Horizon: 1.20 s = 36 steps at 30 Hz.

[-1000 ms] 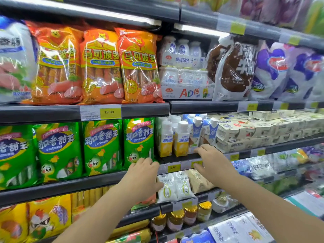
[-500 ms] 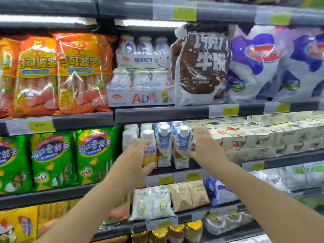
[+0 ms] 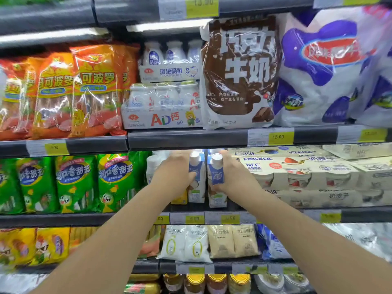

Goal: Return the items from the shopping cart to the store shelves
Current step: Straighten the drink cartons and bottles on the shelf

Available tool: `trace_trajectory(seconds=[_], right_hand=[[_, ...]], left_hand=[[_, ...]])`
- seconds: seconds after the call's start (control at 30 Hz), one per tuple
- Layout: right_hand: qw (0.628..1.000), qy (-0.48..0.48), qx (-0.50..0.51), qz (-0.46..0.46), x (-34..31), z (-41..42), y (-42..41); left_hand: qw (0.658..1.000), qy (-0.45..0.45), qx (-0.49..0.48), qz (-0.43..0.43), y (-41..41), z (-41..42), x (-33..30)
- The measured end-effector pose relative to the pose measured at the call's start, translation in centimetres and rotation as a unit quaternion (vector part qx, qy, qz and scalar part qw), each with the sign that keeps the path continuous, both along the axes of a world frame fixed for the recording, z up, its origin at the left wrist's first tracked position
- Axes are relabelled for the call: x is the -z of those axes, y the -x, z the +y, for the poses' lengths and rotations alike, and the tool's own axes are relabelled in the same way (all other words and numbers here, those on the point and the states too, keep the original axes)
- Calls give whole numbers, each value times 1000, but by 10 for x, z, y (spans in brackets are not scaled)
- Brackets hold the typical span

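While both hands work at the middle shelf [image 3: 212, 209], read the figure from left to right. Green sausage packs [image 3: 74, 183] fill the left of this shelf. Your left hand [image 3: 172, 174] curls around the left blue-and-white carton [image 3: 196, 179], thumb across its front; the fingers behind it are hidden. Your right hand [image 3: 232, 176] wraps the right blue-and-white carton [image 3: 216, 181], thumb toward its near face. Both cartons stand upright, just beside each other, bases near the shelf's front edge. To the right lie cream yogurt multipacks [image 3: 297, 170]. To seat the cartons well, slide them straight back, keep them vertical, align the labels forward, and avoid nudging the yellow-labelled bottle [image 3: 179, 198] partly hidden behind your left hand.
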State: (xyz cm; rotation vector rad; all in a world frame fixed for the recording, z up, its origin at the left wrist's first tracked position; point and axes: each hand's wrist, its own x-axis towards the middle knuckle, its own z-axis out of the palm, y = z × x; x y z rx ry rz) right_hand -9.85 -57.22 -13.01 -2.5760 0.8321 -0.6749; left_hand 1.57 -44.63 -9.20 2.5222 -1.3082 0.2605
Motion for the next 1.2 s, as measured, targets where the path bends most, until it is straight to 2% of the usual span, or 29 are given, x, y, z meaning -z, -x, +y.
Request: trace_trajectory(seconds=[0.37, 0.73, 1.0, 1.2], right_hand=[[999, -32, 12, 31, -4, -4, -3], [999, -36, -14, 7, -7, 3, 7], [999, -32, 33, 8, 1, 2, -4], [998, -32, 51, 20, 0, -1, -10]], left_hand=[[996, -68, -24, 47, -3, -24, -17], [997, -71, -17, 34, -4, -22, -20], [994, 0, 7, 105, -10, -20, -14], [998, 23, 21, 55, -9, -16, -6]])
